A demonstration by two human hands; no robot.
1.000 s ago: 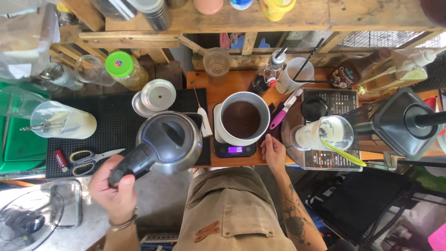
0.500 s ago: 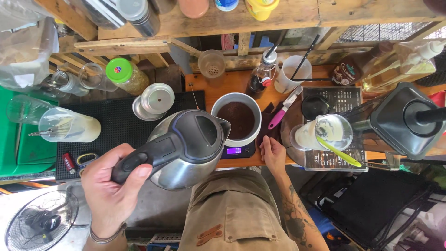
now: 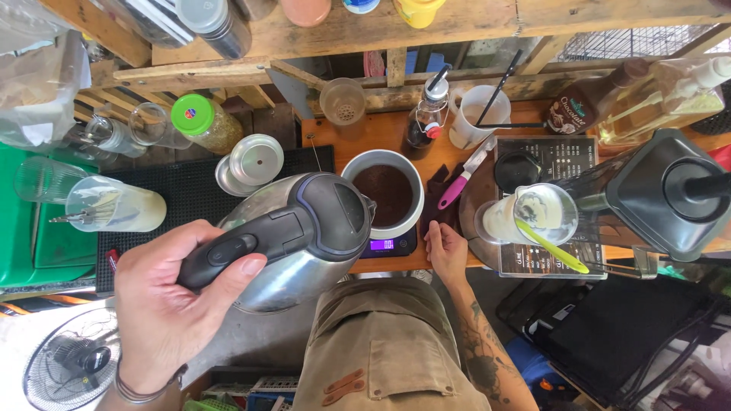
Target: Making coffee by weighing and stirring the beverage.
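Now kettle (image 3: 304,236) spout toward cup (image 3: 384,194).

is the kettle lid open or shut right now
Shut. The dark lid sits flush on the steel kettle, held by the left hand beside the white cup.

Khaki apron (image 3: 381,342) with brown leather tabs, metal bangle (image 3: 141,394) on left wrist, tattooed right forearm (image 3: 481,346)

1. A stainless steel electric kettle with a black lid and black handle (image 3: 304,232) is held above the counter, its spout just beside the cup's rim.
2. A white round cup of dark coffee grounds (image 3: 383,192) stands upright on a small black digital scale with a purple-lit display (image 3: 389,245).
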